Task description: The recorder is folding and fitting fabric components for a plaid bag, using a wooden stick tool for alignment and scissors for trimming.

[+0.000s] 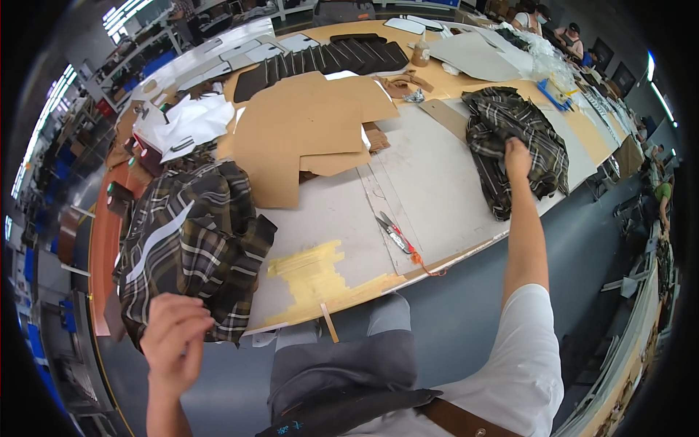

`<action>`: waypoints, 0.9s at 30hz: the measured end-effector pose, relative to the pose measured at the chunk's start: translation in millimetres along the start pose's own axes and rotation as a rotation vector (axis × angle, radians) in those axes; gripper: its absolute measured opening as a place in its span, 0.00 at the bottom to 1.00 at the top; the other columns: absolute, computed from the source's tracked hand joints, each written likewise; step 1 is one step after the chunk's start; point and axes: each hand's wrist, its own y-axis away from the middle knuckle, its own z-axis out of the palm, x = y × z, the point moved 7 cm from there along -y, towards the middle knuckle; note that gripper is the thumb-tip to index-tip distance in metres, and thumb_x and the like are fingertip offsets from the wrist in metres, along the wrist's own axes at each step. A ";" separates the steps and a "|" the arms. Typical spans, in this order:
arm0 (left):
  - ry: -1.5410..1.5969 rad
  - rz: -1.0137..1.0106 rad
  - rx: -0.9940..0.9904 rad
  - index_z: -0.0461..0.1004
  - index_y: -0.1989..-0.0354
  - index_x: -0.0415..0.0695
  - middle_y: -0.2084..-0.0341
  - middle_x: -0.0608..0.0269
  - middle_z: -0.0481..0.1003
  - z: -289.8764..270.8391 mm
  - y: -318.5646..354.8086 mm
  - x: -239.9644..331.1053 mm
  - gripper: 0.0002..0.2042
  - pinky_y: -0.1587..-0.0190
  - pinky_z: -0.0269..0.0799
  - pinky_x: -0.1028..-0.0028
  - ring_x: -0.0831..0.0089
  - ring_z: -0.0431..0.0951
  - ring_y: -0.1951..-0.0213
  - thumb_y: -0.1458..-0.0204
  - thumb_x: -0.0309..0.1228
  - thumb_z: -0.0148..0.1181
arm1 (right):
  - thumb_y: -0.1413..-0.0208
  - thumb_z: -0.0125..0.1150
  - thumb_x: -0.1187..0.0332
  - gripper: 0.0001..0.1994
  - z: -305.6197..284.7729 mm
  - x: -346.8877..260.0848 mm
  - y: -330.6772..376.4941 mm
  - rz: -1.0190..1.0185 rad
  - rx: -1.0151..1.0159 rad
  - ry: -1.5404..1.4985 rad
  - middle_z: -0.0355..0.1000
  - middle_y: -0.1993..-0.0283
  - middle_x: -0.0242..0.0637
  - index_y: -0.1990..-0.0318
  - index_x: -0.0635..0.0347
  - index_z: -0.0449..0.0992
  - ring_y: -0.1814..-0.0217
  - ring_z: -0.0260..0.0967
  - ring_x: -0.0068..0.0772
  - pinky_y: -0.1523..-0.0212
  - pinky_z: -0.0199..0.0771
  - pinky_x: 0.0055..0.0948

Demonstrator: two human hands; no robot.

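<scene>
Two bundles of dark plaid cloth lie on the worktable (444, 193). On the right, a rumpled plaid garment (535, 138) has my right hand (517, 159) on it, the fingers closed on its fabric. My right arm is stretched far out. My left hand (175, 335) is raised at the near edge of the left plaid cloth pile (182, 240), fingers loosely bent, with nothing visible in them. A pale strip (160, 242) lies across that pile. Between the two bundles, small red-handled thread snips (395, 233) with an orange cord lie near the table's front edge.
Brown card patterns (306, 131) cover the table's middle, with dark cut pieces (328, 60) behind. White fabric (193, 124) and thread spools (120, 191) stand at left. A glue bottle (421, 51) and a blue tray (555, 95) are farther back. Other people sit at the far right.
</scene>
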 end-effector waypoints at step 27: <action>1.137 -0.382 0.327 0.71 0.72 0.36 0.80 0.61 0.71 99.8 49.0 71.6 0.05 0.74 0.64 0.80 0.79 0.70 0.77 0.54 0.24 0.61 | 0.48 0.48 0.69 0.18 -275.3 -121.5 264.6 0.262 -0.534 -1.310 0.68 0.53 0.36 0.50 0.67 0.68 0.50 0.62 0.23 0.46 0.57 0.24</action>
